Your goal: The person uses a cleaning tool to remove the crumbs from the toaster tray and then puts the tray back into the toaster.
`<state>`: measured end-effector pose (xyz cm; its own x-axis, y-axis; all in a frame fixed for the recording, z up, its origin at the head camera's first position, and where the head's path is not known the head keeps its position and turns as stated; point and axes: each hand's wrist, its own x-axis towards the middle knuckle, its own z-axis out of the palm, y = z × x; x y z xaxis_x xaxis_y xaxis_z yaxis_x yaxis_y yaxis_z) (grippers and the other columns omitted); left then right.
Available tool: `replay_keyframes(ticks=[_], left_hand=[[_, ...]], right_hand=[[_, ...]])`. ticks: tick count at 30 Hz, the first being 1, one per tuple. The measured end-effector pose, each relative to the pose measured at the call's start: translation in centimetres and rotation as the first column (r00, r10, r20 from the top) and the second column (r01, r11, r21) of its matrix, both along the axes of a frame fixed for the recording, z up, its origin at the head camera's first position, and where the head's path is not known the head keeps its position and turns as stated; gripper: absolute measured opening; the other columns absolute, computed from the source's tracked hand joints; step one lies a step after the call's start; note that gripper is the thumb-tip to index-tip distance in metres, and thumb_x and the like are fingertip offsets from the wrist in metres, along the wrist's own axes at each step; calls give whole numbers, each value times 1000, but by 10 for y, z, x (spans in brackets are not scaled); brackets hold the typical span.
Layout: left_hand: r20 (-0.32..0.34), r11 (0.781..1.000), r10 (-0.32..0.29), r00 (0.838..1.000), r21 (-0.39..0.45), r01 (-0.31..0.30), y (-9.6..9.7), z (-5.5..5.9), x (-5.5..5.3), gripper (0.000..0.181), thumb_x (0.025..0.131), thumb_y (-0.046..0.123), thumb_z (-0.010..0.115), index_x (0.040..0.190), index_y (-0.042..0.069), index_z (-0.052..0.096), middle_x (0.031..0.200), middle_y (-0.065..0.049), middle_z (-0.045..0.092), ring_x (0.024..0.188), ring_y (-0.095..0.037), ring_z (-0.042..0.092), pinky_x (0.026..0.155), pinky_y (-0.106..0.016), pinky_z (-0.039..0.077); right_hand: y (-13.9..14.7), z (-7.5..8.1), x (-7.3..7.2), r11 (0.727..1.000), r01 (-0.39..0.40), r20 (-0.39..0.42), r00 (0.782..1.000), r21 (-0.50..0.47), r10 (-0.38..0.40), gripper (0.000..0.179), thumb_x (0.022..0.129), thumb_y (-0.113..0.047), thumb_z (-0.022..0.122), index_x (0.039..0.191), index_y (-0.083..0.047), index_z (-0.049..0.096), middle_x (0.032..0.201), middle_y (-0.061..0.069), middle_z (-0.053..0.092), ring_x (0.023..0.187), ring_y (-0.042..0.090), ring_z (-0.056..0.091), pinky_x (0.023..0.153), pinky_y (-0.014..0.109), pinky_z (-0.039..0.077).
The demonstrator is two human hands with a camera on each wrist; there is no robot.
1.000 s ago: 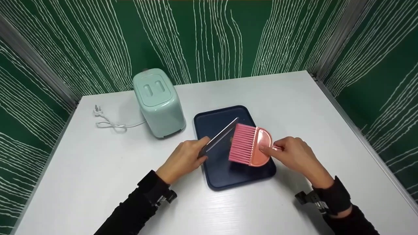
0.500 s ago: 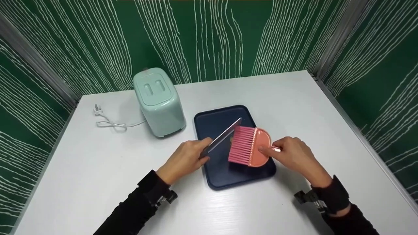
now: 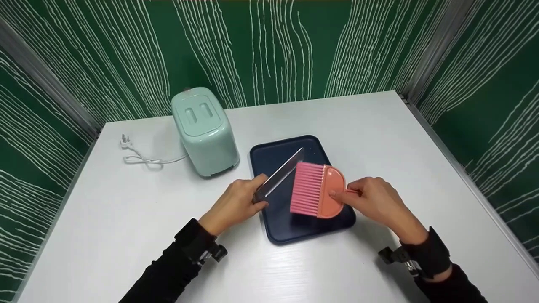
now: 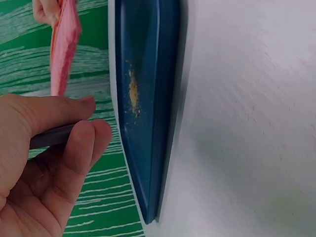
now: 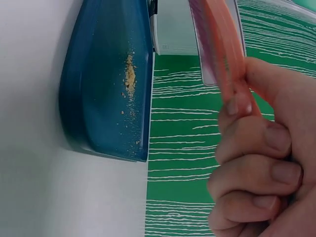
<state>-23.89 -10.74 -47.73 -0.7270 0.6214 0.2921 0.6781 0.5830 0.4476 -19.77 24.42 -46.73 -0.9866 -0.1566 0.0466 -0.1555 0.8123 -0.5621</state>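
My left hand (image 3: 238,202) pinches the dark handle (image 4: 54,137) of a knife (image 3: 280,174) between thumb and fingers. Its long, shiny blade slants up and to the right over a navy tray (image 3: 278,229). My right hand (image 3: 374,198) grips a wide brush (image 3: 316,191) by its handle, thumb on the orange-pink body. The brush's pink bristles point left, with the upper ones near the blade's tip. In both wrist views the brush and the knife handle are held up off the tray. Yellowish crumbs (image 5: 130,76) lie on the tray, hidden behind the brush in the head view.
A mint-green toaster (image 3: 210,147) stands left of the tray towards the back. Its white cord and plug (image 3: 126,142) lie farther left on the white table (image 3: 139,202). Green walls with white streaks (image 3: 286,50) enclose the back and sides.
The brush has shifted a little left and towards me over the tray. The knife's tip has swung slightly left. Toaster and tray have stayed in place.
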Motion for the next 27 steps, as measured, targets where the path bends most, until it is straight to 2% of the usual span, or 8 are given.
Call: replay_keyframes(ticks=[2, 5, 8, 15, 22, 27], left_hand=[[71, 1000, 13, 997, 23, -15, 1, 1, 1, 39, 87, 12, 90, 114, 11, 62, 78, 0, 70, 68, -8, 57, 59, -25, 47], [192, 998, 20, 981, 57, -31, 3, 3, 3, 40, 87, 14, 90, 117, 13, 63, 78, 0, 72, 65, -5, 62, 58, -23, 50], [253, 997, 24, 967, 71, -43, 5, 5, 6, 41, 87, 14, 90, 119, 13, 63, 78, 1, 72, 64, -5, 63, 57, -23, 50], [178, 998, 36, 983, 40, -43, 7, 4, 8, 39, 88, 16, 89, 118, 14, 64, 76, 4, 66, 68, -8, 57, 60, -24, 44], [108, 997, 24, 994, 66, -32, 7, 4, 9, 37, 88, 16, 89, 115, 12, 64, 73, 9, 55, 67, -9, 53, 58, -23, 38], [70, 997, 21, 997, 71, -26, 7, 5, 9, 37, 88, 15, 89, 115, 12, 64, 72, 9, 55, 67, -9, 52, 59, -24, 37]], right_hand=[[-1, 1, -1, 999, 28, -38, 999, -16, -28, 61, 95, -58, 76, 58, -22, 44, 56, -14, 27, 54, 6, 28, 55, 24, 17], [-3, 3, -3, 998, 64, -88, 994, -23, -66, 61, 96, -58, 75, 57, -21, 45, 55, -13, 29, 55, 7, 29, 55, 25, 17], [-4, 3, -4, 995, 95, -122, 988, -31, -98, 64, 96, -58, 75, 57, -21, 41, 55, -12, 29, 55, 9, 29, 55, 26, 17], [-3, 1, -6, 989, 136, -149, 979, -51, -142, 63, 98, -55, 75, 57, -20, 41, 56, -10, 29, 55, 11, 29, 55, 26, 18], [0, -6, -9, 988, 147, -99, 984, -48, -151, 65, 96, -57, 75, 56, -21, 39, 56, -11, 28, 54, 10, 28, 54, 26, 18], [2, -9, -10, 989, 137, -56, 989, -49, -139, 64, 96, -56, 75, 57, -22, 36, 56, -12, 27, 54, 9, 26, 54, 26, 18]])
